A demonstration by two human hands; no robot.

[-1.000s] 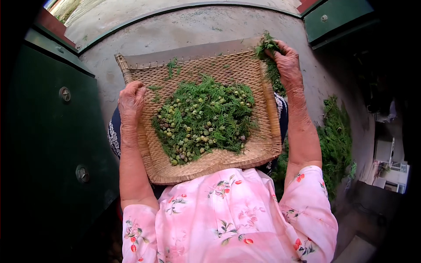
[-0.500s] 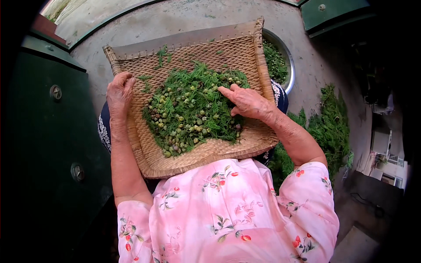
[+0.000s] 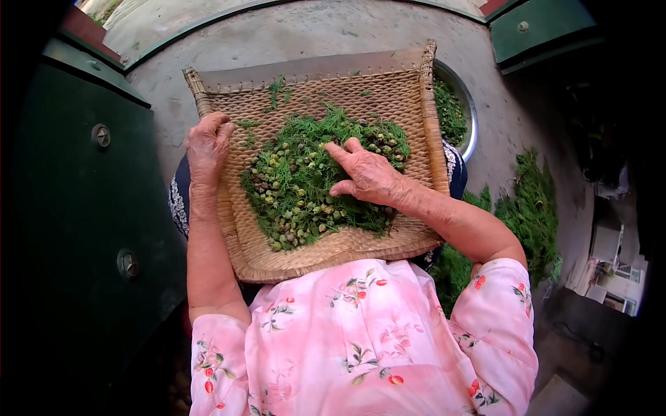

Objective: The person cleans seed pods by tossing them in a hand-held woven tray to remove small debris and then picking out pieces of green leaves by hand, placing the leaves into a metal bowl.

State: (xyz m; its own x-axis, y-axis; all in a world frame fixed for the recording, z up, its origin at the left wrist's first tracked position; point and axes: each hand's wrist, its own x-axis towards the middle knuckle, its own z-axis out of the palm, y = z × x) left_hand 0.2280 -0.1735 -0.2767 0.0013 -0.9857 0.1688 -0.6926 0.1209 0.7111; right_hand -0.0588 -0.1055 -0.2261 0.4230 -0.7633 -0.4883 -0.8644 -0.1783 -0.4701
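Far left: dark green panel (image 3: 69,187) with metal studs, standing well apart from the left forearm; strip of grey floor (image 3: 312,38) between its upper part and the tray. Left knee in dark patterned trousers (image 3: 179,201) shows just outside the tray's left edge.

Left hand (image 3: 208,149): on the upper left rim of the woven tray (image 3: 436,132), fingers curled in, grasping the rim. Tray sits across the lap, near edge against the pink floral shirt (image 3: 312,340), left and right rims raised, far edge a flat smooth strip (image 3: 277,78) with floor beyond it.

Heap of green sprigs and small round cones (image 3: 298,187): mid-tray, slightly toward the near side. Bare weave on all sides of it, widest toward the far edge, where a few loose sprigs (image 3: 276,90) lie; narrower band at near edge.

Right hand (image 3: 368,173): over the heap's right half, fingers extended, thumb apart, grip released; can't tell how firmly the fingertips press on the greens. Forearm crosses the tray's lower right edge, so room there is taken up.

Right: metal basin (image 3: 474,125) with greens inside, partly hidden behind the right rim. Lower right, cut branches (image 3: 531,215) on the floor, beside the right forearm.
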